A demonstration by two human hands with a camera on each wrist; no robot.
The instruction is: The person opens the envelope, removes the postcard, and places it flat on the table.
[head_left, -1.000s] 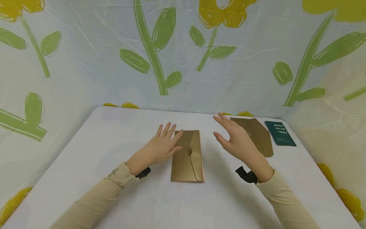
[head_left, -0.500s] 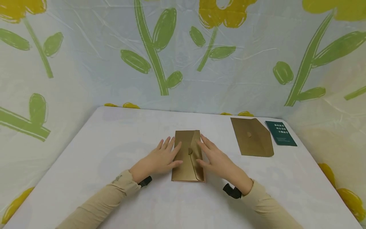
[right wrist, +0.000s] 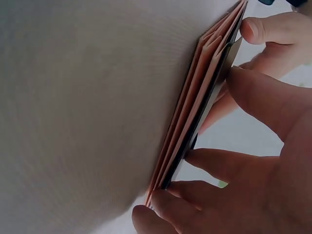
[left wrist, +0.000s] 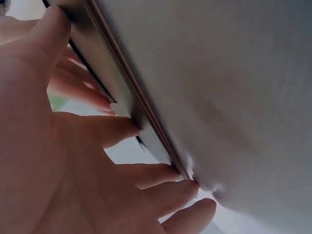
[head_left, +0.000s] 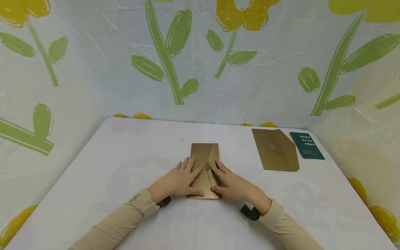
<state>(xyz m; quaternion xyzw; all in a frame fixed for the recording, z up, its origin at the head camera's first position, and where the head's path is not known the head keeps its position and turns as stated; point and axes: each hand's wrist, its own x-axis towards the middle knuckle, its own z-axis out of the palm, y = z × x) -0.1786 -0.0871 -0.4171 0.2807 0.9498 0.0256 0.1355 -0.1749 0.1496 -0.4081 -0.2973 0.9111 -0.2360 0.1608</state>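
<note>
A gold envelope [head_left: 200,152] lies lengthwise on the white table, its flap marked by a round seal. In the right wrist view several pink-lined layers [right wrist: 192,100] fan slightly along its edge. My left hand [head_left: 176,181] rests on the envelope's left side, fingers fairly straight, with thumb and index finger on top and the other fingertips along the edge. From the right, my right hand [head_left: 235,184] touches it the same way, thumb and index finger on its face and the remaining fingertips at the right edge. The envelope's underside is hidden.
At the back right, another gold envelope [head_left: 275,152] lies flat with its round seal facing up. Beside it is a dark green booklet [head_left: 307,146] with white print, close to the table's right edge. Flower-patterned cloth [head_left: 109,62] hangs behind and at the sides.
My right hand has come down from the air on the right to the centre envelope. My left hand has lowered onto it, and both have slid toward its near end.
</note>
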